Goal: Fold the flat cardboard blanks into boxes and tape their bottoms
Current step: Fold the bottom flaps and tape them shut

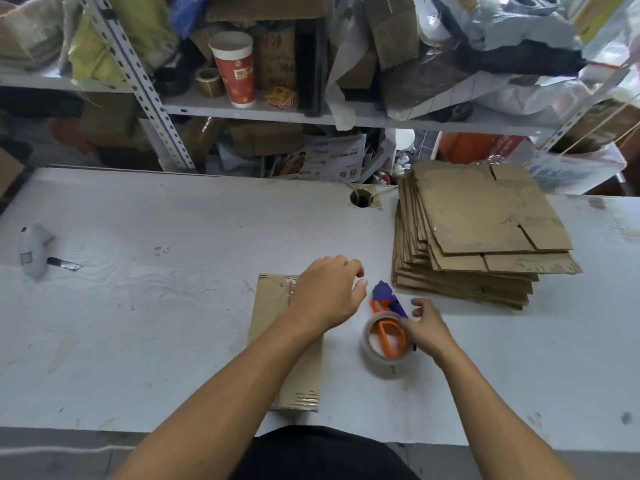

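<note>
My right hand (424, 329) grips tape dispenser (386, 336) on table (138, 323). My left hand (327, 294) relaxed, empty, above taped box (273, 320). Blanks (485, 230) stacked right.

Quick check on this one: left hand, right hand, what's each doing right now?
Left hand: open, fingers loosely curled, holding nothing, above the taped cardboard piece.
Right hand: fingers on the tape dispenser; a firm grip cannot be told.

Tape dispenser (387, 336) lies between taped box (277, 341), left, and blank stack (485, 230), behind right
</note>
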